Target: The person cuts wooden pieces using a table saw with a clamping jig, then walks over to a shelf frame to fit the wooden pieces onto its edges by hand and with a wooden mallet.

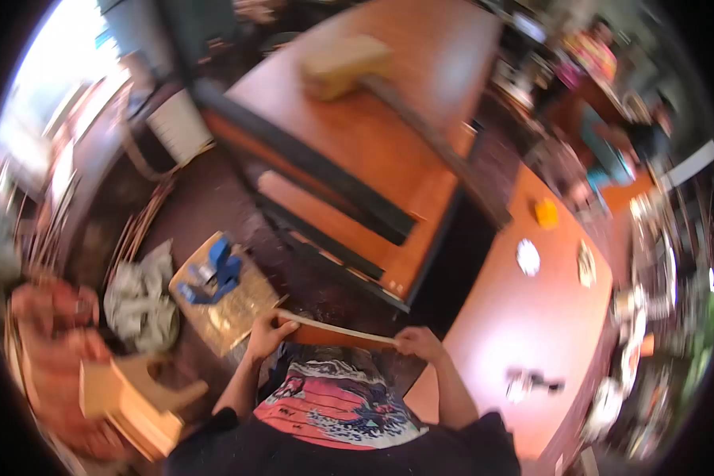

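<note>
A thin board with a pale front edge and an orange-brown face (337, 329) spans the space between my hands, close in front of my printed shirt. My left hand (271, 332) grips its left end, with the thumb along the edge. Around the right end, the fingers of my right hand (419, 343) are closed. Beyond the board stands a large orange-brown wooden panel or tabletop (420, 119) with dark strips. A mallet (345, 67) with a blocky yellowish head and long dark handle lies on it. The picture is blurred by motion.
At left, a blue tool (218, 274) rests on a small wooden stool (234, 313), beside a grey cloth (143, 305) and a light wooden piece (127, 397). At right, an orange tabletop (484, 349) holds a yellow object (546, 213). People (591, 55) are at the back right.
</note>
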### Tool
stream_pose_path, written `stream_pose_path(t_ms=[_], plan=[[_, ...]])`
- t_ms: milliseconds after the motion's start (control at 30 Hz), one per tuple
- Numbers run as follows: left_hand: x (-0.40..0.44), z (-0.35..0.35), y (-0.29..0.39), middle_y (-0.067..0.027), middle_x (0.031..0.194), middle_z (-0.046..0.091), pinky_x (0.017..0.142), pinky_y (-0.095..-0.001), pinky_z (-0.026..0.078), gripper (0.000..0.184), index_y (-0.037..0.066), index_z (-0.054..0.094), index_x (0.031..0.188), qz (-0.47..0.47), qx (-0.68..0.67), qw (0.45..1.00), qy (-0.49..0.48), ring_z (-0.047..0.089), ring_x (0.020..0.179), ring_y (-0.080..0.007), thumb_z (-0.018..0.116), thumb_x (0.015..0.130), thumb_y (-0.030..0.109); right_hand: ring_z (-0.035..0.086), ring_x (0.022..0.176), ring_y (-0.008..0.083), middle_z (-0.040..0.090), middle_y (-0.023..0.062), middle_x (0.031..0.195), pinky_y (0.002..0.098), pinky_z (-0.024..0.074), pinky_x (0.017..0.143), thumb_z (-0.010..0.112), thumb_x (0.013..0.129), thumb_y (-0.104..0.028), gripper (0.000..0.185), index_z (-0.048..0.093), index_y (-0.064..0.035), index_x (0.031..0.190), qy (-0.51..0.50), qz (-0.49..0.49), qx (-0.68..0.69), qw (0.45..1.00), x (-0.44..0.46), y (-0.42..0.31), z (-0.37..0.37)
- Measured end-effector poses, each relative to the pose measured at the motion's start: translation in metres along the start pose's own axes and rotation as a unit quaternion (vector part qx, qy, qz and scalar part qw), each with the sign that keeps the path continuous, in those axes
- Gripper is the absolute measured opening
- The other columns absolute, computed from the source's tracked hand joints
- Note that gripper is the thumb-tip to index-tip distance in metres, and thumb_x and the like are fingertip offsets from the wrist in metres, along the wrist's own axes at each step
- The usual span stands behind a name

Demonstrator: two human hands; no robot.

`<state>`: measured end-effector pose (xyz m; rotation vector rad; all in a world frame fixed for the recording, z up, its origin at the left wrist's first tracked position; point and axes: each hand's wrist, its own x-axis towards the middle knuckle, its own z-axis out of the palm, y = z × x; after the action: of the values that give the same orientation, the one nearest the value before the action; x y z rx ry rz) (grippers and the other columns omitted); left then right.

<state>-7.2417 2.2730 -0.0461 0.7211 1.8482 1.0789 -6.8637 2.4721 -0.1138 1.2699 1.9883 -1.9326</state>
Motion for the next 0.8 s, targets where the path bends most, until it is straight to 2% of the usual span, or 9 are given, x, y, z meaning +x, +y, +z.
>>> stream_pose_path(t_ms=[67,133,233,333,433,467,533,600,800], plan=[[0.009,0.006,-0.003,-0.0038,0.09,0.071,0.076,-0.0299,0.053,0.024,0.001,0.071,0.101,0.009,-0.053,0.999,-0.006,0.064,0.081,-0.0114,0.078,0.089,0.02,0.072,0.084,0.0231,0.075,0.0095,0.087,0.0359,0.0556,0.077,0.071,0.089,-0.037,0.031,0.076,-0.0061,0.092,-0.002,-0.105,-0.184,0.977,0.006,-0.022,-0.007],[0.022,0.023,0.002,-0.0039,0.09,0.071,0.073,-0.0288,0.053,0.02,0.001,0.07,0.101,-0.009,-0.143,0.989,-0.032,0.064,0.079,-0.0108,0.075,0.092,0.019,0.071,0.092,0.0312,0.075,0.013,0.096,0.0422,0.0551,0.079,0.072,0.081,-0.051,0.046,0.075,-0.0095,0.101,-0.019,-0.027,-0.265,0.964,-0.005,-0.05,-0.017],[0.046,0.051,0.005,-0.0016,0.089,0.069,0.073,-0.0253,0.05,0.016,0.002,0.069,0.098,0.002,-0.195,0.978,-0.08,0.061,0.081,-0.0081,0.072,0.096,0.018,0.068,0.103,0.0361,0.072,0.0174,0.108,0.0451,0.0533,0.086,0.073,0.078,-0.058,0.059,0.071,-0.011,0.113,-0.031,0.017,-0.231,0.972,-0.036,-0.065,-0.018],[0.069,0.097,-0.019,0.0001,0.088,0.067,0.077,-0.0244,0.048,0.02,0.002,0.069,0.1,0.039,-0.166,0.972,-0.16,0.059,0.086,-0.0062,0.07,0.097,0.022,0.069,0.1,0.0362,0.072,0.0185,0.105,0.0451,0.0534,0.086,0.071,0.081,-0.056,0.058,0.07,-0.0104,0.116,0.029,0.042,-0.23,0.972,-0.07,-0.019,0.001],[0.065,0.185,0.028,0.0009,0.087,0.067,0.079,-0.0254,0.048,0.026,0.0,0.07,0.103,0.053,-0.063,0.977,-0.197,0.06,0.085,-0.0077,0.07,0.097,0.025,0.069,0.087,0.0301,0.071,0.0165,0.091,0.0424,0.0529,0.079,0.071,0.089,-0.043,0.042,0.071,-0.0057,0.109,0.125,-0.018,-0.072,0.989,-0.108,0.053,0.0],[0.064,0.211,0.046,-0.0034,0.097,0.068,0.081,-0.0265,0.049,0.038,-0.003,0.065,0.117,0.066,-0.025,0.972,-0.223,0.06,0.089,-0.0098,0.071,0.096,0.027,0.068,0.084,0.0284,0.07,0.0158,0.088,0.0413,0.0526,0.077,0.071,0.09,-0.04,0.039,0.07,-0.0047,0.108,0.155,0.008,-0.05,0.987,-0.125,0.068,-0.004],[0.074,0.276,0.036,-0.0093,0.109,0.068,0.083,-0.0289,0.051,0.047,-0.003,0.059,0.127,0.129,-0.03,0.973,-0.19,0.063,0.094,-0.0131,0.072,0.095,0.029,0.066,0.079,0.0249,0.067,0.0144,0.081,0.039,0.0519,0.074,0.071,0.092,-0.033,0.034,0.07,-0.0026,0.107,0.217,0.051,-0.006,0.975,-0.157,0.08,-0.017],[0.084,0.316,0.049,-0.0185,0.126,0.063,0.09,-0.0352,0.052,0.064,-0.003,0.048,0.14,0.15,0.057,0.971,-0.18,0.065,0.107,-0.0233,0.073,0.093,0.033,0.064,0.072,0.0213,0.064,0.012,0.076,0.037,0.0507,0.067,0.072,0.091,-0.03,0.032,0.069,-0.0007,0.103,0.307,0.093,0.032,0.947,-0.186,0.108,-0.018],[0.119,0.397,0.102,-0.0227,0.132,0.06,0.101,-0.0447,0.049,0.072,-0.004,0.045,0.142,0.145,0.234,0.942,-0.192,0.058,0.125,-0.0354,0.073,0.091,0.037,0.058,0.057,0.0147,0.06,0.007,0.066,0.0333,0.0469,0.053,0.069,0.092,-0.022,0.026,0.066,0.0022,0.101,0.49,0.145,0.17,0.843,-0.247,0.158,-0.009]])
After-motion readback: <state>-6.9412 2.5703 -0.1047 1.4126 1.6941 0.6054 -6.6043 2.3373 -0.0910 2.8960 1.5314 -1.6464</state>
